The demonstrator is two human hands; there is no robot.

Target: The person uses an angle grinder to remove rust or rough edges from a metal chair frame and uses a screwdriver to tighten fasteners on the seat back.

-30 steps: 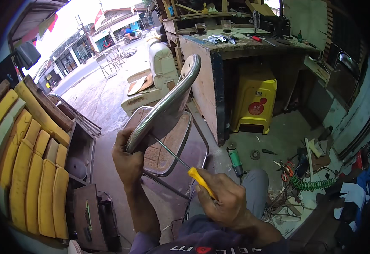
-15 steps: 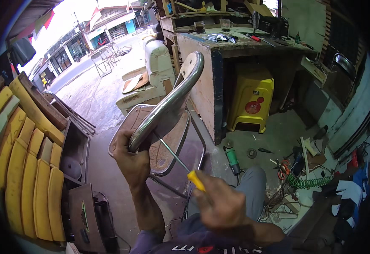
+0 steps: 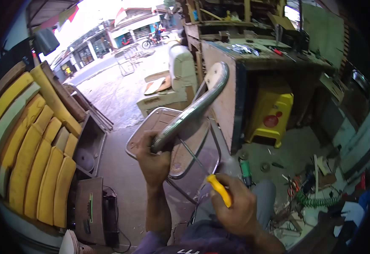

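Observation:
A metal-framed folding chair (image 3: 190,158) stands tilted in front of me, its chrome-rimmed backrest (image 3: 193,112) leaning up toward the workbench. My left hand (image 3: 153,158) is closed round the lower end of that backrest. In my right hand (image 3: 238,207) is a screwdriver (image 3: 219,191) with a yellow handle, gripped between thumb and fingers. Its long shaft slants up and left to the underside of the backrest; the tip is hidden there, so I cannot tell what it touches.
Yellow foam pads (image 3: 34,165) are stacked at the left. A workbench (image 3: 219,72) holds pens and tools, with a yellow plastic stool (image 3: 271,114) beneath. By my knee lies a green angle grinder (image 3: 245,169); a green coiled hose (image 3: 318,200) and scraps litter the right floor.
The whole view has shifted, so the scene sits farther right and lower. My right hand has turned on the screwdriver, baring more of its yellow handle. A motorbike has appeared on the street.

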